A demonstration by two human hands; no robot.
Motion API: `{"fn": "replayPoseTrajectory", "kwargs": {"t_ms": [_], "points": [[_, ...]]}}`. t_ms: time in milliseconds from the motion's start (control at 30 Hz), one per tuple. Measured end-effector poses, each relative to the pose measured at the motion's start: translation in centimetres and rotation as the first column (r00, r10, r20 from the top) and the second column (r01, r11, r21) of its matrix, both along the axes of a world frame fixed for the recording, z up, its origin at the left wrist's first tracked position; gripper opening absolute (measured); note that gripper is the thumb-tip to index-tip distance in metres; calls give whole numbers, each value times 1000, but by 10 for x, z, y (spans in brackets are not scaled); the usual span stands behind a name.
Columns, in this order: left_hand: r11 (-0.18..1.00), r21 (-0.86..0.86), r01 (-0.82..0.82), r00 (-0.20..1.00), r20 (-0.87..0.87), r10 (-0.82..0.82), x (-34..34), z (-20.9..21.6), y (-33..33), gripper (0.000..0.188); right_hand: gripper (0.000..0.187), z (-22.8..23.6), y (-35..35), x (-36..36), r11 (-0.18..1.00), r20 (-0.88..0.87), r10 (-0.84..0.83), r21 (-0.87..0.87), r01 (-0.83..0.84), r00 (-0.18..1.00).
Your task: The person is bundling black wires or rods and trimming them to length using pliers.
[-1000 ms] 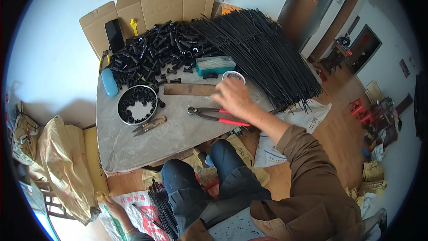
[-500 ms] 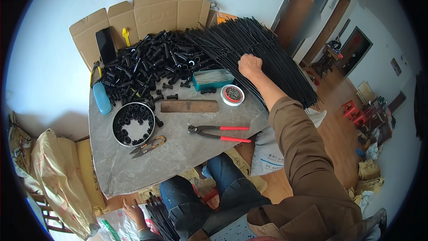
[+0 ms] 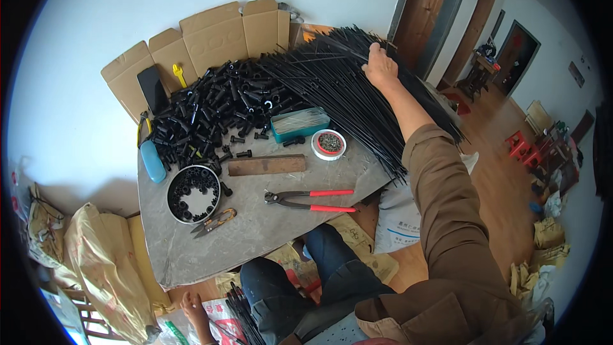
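My right hand is at the far right of the table, its fingers closed on some thin black rods at the upper part of a large rod pile. Low on the left, beside my leg, hangs my left hand, fingers loosely bent and apart, with nothing visible in it. Near it stands a bundle of black rods. Left of the rod pile is a heap of black bolt-like parts. A teal box of thin pale sticks and a small white tub of metal bits sit before the piles.
Red-handled pincers, thread snips, a wooden block and a round tin of black rings lie on the grey table. Cardboard flaps edge its back. A white sack stands beneath the right edge.
My right hand has moved right and farther back over the rod pile, and rods under it have shifted. My left hand stays low beside my leg. The whole view has shifted slightly.
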State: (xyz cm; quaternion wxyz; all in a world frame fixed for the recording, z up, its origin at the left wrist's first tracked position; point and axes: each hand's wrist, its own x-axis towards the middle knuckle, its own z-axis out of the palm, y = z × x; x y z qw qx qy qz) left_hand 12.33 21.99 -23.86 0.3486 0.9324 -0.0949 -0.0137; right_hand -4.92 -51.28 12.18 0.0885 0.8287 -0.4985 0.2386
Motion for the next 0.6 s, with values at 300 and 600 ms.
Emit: {"fn": "replayPoseTrajectory", "kwargs": {"t_ms": [300, 600], "points": [[982, 184, 39, 996, 69, -52, -31, 21, 38, 30, 19, -20, -30, 3, 998, -169, 57, 39, -51, 984], [942, -131, 308, 840, -428, -334, -67, 95, -56, 28, 14, 99, 72, -20, 778, 21, 446, -504, -376, 895]]}}
